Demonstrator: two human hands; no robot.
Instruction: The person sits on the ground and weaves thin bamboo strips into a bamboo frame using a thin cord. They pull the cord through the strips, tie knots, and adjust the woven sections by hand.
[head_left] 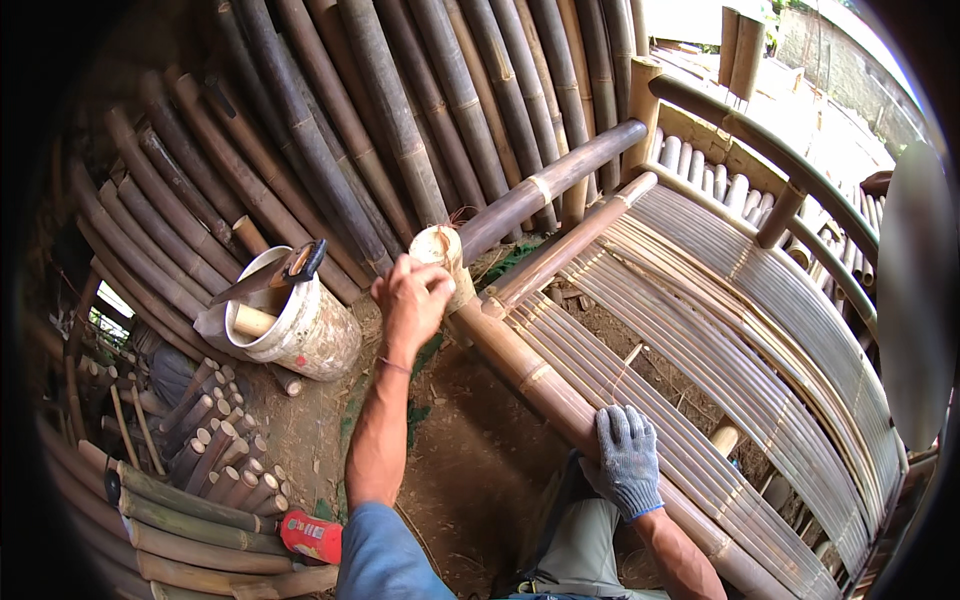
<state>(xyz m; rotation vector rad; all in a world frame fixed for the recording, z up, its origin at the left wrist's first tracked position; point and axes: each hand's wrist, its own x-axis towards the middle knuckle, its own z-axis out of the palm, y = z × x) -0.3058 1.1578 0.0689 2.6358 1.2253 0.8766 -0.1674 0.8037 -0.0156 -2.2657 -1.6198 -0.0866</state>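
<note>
The bare left hand [410, 300] curls closed around the thick, pale upright bamboo post [443, 258] at the frame's corner. The grey-gloved right hand [627, 458] rests flat, fingers spread, on the long brown bamboo side rail [520, 365] below that post.

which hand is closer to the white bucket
Left. The bare left hand grips the bamboo post top just right of the white bucket; the gloved right hand rests on the frame pole, farther off.

1 head-worn fisheye view, looking steeply down, close over bamboo frame [560, 400]
</note>
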